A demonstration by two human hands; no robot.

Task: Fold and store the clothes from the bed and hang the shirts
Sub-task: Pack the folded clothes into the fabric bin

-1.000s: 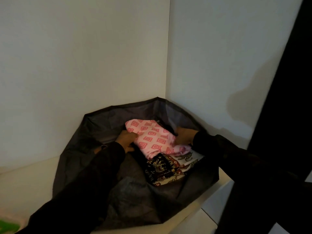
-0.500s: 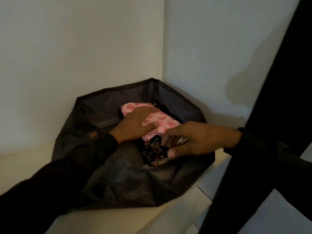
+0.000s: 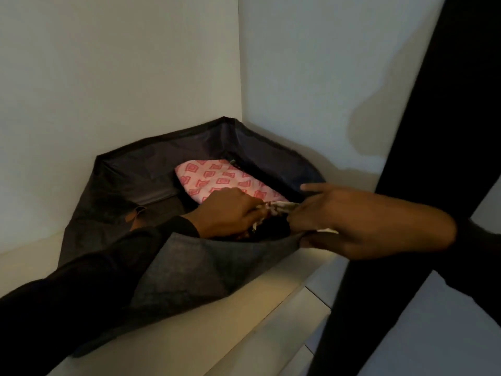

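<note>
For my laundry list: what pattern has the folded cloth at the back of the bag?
Pink cloth with red square shapes, clearest in the head view.

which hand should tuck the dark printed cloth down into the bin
Left. The left hand already grips the dark printed cloth inside the grey bin, while the right hand pinches the bin's front rim.

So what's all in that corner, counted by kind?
Bins: 1, dark fabric bin on the shelf
Folded clothes in it: 2, pink garment, dark-and-white garment
Hands: 2, left hand and right hand, both holding the dark-and-white garment
Total: 5
</note>
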